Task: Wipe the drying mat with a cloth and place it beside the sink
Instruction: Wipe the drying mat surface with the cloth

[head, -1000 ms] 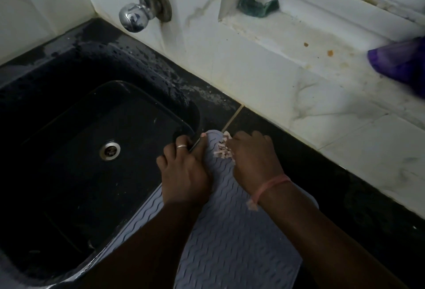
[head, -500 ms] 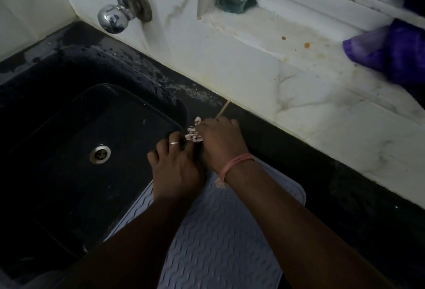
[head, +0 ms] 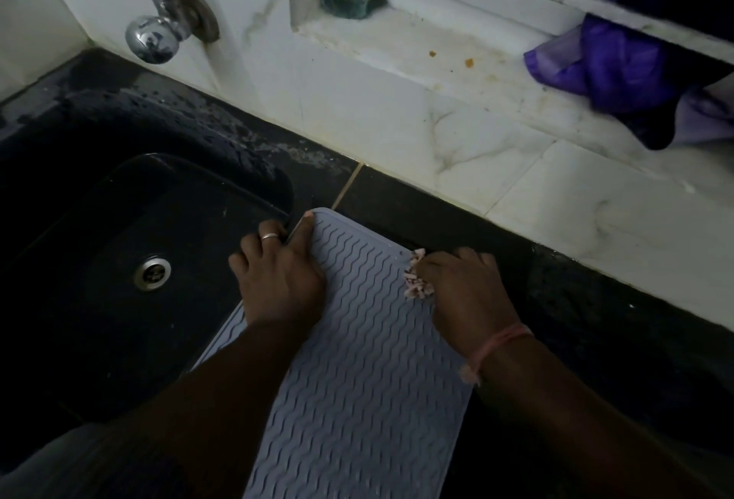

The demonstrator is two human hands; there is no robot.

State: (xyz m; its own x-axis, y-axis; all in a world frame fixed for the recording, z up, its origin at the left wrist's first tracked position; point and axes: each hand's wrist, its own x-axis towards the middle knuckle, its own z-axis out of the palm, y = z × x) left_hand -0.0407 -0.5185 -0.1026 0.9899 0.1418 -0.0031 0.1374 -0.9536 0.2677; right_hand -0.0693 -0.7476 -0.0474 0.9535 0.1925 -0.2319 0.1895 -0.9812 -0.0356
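drying mat (head: 357, 371): grey, wavy-ribbed, lying flat on the dark counter (head: 595, 339) just right of the sink, its left edge reaching over the sink rim.
left hand (head: 278, 280): grips the mat's far-left corner, thumb on top along the edge and fingers curled over the side; a ring shows on one finger.
right hand (head: 464, 292): fingers curled round a small bunched cloth (head: 417, 280), pressing it on the mat's right edge near the far corner; a pink thread sits at the wrist.
step in hand: wiping, i judge, with one hand pinning the mat and the other working the cloth at the far end.
next move: likely calls for drawing the cloth across the ribs toward the near end while the left hand holds the mat from sliding; then the mat needs shifting fully onto the counter, off the rim.
sink (head: 119, 260): black, drain visible, water spots on its back ledge.
tap (head: 155, 33): chrome, on the white wall above the sink.
window ledge (head: 397, 49): marble, stained, with a green scrap in its corner, perhaps a scrubber, and purple fabric (head: 603, 65) at the right.
writing: no brand, label or text can be read anywhere; the light is dim.
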